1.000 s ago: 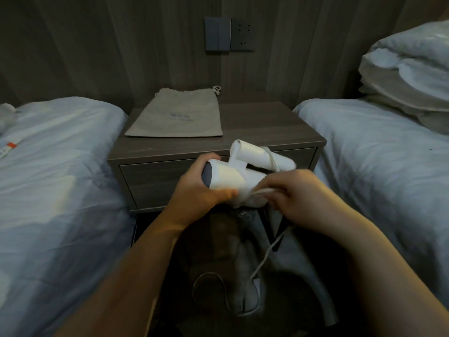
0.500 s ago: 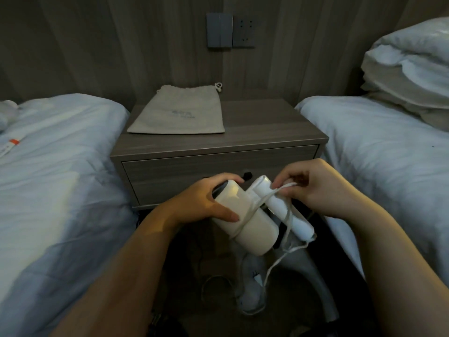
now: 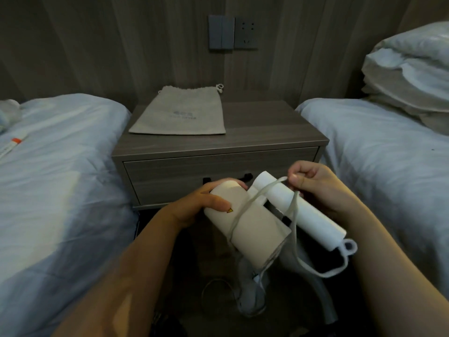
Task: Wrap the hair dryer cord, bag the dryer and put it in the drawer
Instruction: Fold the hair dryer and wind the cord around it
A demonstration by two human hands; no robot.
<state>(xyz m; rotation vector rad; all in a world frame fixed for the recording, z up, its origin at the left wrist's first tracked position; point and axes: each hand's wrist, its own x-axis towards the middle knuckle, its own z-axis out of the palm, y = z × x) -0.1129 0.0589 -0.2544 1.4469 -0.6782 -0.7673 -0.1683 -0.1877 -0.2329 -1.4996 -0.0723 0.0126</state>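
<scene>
A white hair dryer (image 3: 252,222) with its handle folded alongside the barrel is held low in front of the nightstand. My left hand (image 3: 206,203) grips the rear end of the barrel. My right hand (image 3: 313,186) pinches the white cord (image 3: 294,222) above the folded handle; the cord crosses the barrel once and hangs in a loop below. A beige drawstring bag (image 3: 182,113) lies flat on the nightstand top. The drawer (image 3: 170,173) beneath is closed, its dark handle partly hidden behind the dryer.
The wooden nightstand (image 3: 267,132) stands between two beds with white bedding, the left bed (image 3: 56,171) and the right bed (image 3: 388,161). Folded pillows (image 3: 413,76) are stacked at the right. A switch and socket (image 3: 233,32) sit on the wall. More cord lies on the dark floor (image 3: 218,293).
The dryer has come down from level with the nightstand top to in front of the drawer. My right hand has carried the cord over the barrel and up past the folded handle.
</scene>
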